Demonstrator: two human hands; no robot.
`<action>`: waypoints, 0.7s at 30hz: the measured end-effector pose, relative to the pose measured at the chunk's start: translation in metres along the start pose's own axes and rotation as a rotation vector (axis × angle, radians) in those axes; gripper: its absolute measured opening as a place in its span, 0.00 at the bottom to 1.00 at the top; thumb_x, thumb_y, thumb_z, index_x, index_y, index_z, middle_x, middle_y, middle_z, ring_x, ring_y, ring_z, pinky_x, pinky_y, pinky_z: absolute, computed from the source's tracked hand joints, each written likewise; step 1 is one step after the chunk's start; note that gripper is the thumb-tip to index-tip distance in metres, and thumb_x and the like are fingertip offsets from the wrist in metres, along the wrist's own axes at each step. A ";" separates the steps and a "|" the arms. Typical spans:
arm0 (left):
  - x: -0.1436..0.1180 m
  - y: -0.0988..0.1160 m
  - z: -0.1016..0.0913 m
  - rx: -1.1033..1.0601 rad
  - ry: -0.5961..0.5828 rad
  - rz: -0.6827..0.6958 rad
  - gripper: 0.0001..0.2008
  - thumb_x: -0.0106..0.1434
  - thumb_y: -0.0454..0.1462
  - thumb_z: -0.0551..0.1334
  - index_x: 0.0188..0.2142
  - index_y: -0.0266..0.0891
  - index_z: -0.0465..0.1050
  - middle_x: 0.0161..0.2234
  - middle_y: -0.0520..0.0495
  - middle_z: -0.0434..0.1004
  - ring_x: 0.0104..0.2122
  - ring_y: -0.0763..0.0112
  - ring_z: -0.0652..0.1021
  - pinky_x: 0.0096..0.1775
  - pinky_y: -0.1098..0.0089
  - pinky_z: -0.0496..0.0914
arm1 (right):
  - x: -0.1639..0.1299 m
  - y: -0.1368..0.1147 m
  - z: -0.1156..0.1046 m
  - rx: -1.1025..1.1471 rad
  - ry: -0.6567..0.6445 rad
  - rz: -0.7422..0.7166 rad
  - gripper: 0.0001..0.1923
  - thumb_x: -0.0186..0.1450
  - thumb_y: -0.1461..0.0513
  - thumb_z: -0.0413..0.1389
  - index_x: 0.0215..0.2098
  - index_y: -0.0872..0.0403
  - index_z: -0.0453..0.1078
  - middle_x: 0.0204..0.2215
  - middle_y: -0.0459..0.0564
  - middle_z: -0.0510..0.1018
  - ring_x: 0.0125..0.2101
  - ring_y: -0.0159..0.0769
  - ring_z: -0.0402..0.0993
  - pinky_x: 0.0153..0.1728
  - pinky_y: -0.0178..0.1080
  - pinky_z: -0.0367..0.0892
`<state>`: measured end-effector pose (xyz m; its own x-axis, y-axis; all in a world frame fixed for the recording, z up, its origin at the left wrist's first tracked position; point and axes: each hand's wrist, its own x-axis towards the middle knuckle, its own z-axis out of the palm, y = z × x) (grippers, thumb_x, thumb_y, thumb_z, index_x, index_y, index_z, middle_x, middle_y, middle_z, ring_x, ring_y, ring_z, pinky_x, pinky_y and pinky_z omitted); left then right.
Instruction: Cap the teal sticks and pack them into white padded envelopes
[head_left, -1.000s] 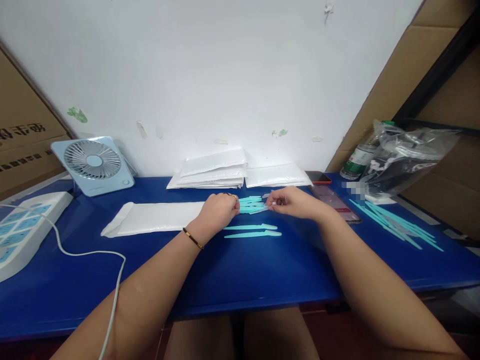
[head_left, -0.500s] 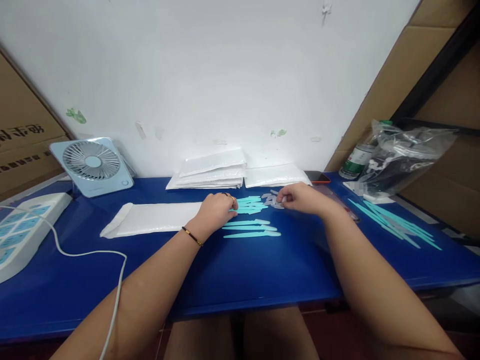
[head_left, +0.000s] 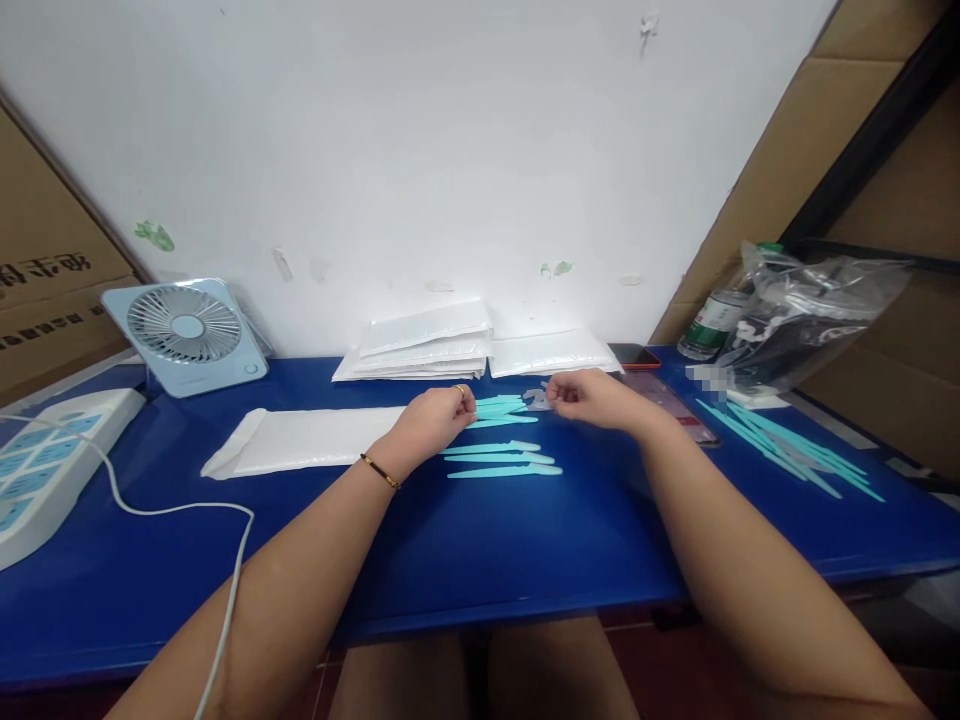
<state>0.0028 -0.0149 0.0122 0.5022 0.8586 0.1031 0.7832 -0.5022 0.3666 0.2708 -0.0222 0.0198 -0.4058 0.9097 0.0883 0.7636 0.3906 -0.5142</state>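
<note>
Since a second ago a third teal stick has joined the row (head_left: 501, 459) near the table's (head_left: 480, 540) middle. I see my left hand (head_left: 433, 421) pinching the teal bunch (head_left: 501, 408), long axes left-right; my right hand (head_left: 589, 397), just right, nips a small clear cap (head_left: 537, 399).

Head view, down onto table (head_left: 480, 540)
</note>
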 end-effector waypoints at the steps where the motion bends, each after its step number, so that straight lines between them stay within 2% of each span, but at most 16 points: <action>1: 0.000 -0.001 0.000 0.005 0.006 0.000 0.05 0.59 0.39 0.56 0.33 0.41 0.68 0.27 0.53 0.74 0.28 0.71 0.73 0.26 0.73 0.59 | -0.001 -0.002 -0.001 0.060 0.008 -0.012 0.07 0.57 0.62 0.52 0.32 0.55 0.70 0.25 0.47 0.73 0.25 0.32 0.67 0.27 0.33 0.60; 4: 0.001 -0.002 0.001 0.025 0.016 0.000 0.05 0.59 0.39 0.56 0.32 0.41 0.68 0.26 0.53 0.74 0.27 0.71 0.72 0.26 0.73 0.59 | -0.001 -0.008 -0.001 0.175 0.026 -0.036 0.10 0.59 0.59 0.52 0.34 0.55 0.70 0.26 0.47 0.74 0.24 0.31 0.65 0.26 0.34 0.60; 9: 0.001 0.000 0.000 0.021 0.022 0.001 0.05 0.59 0.39 0.56 0.33 0.42 0.68 0.27 0.53 0.75 0.27 0.71 0.73 0.27 0.73 0.60 | 0.001 -0.014 0.006 0.229 0.027 -0.077 0.10 0.59 0.58 0.53 0.34 0.55 0.71 0.27 0.47 0.74 0.24 0.30 0.65 0.26 0.34 0.61; 15: -0.003 0.009 0.001 -0.041 0.017 0.052 0.07 0.59 0.40 0.56 0.34 0.41 0.70 0.29 0.52 0.76 0.30 0.71 0.74 0.29 0.73 0.63 | 0.002 -0.024 0.011 0.279 -0.044 -0.090 0.10 0.59 0.57 0.53 0.35 0.55 0.71 0.23 0.46 0.73 0.24 0.31 0.68 0.26 0.33 0.62; 18: -0.002 0.007 0.001 -0.039 0.009 0.062 0.09 0.59 0.44 0.56 0.35 0.43 0.70 0.31 0.53 0.76 0.31 0.70 0.75 0.30 0.73 0.64 | 0.000 -0.018 0.004 0.227 -0.058 -0.061 0.12 0.59 0.57 0.53 0.36 0.55 0.72 0.26 0.47 0.76 0.26 0.32 0.70 0.27 0.34 0.63; 21: 0.001 -0.001 0.003 0.075 0.062 0.040 0.12 0.59 0.45 0.57 0.39 0.43 0.71 0.37 0.51 0.76 0.37 0.67 0.75 0.35 0.71 0.66 | -0.002 0.000 -0.006 0.017 0.048 0.061 0.11 0.58 0.59 0.54 0.35 0.54 0.74 0.27 0.48 0.77 0.26 0.33 0.70 0.28 0.34 0.63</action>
<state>0.0036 -0.0132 0.0090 0.5115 0.8414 0.1741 0.7894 -0.5402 0.2914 0.2744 -0.0233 0.0250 -0.3334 0.9378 0.0970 0.7775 0.3317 -0.5343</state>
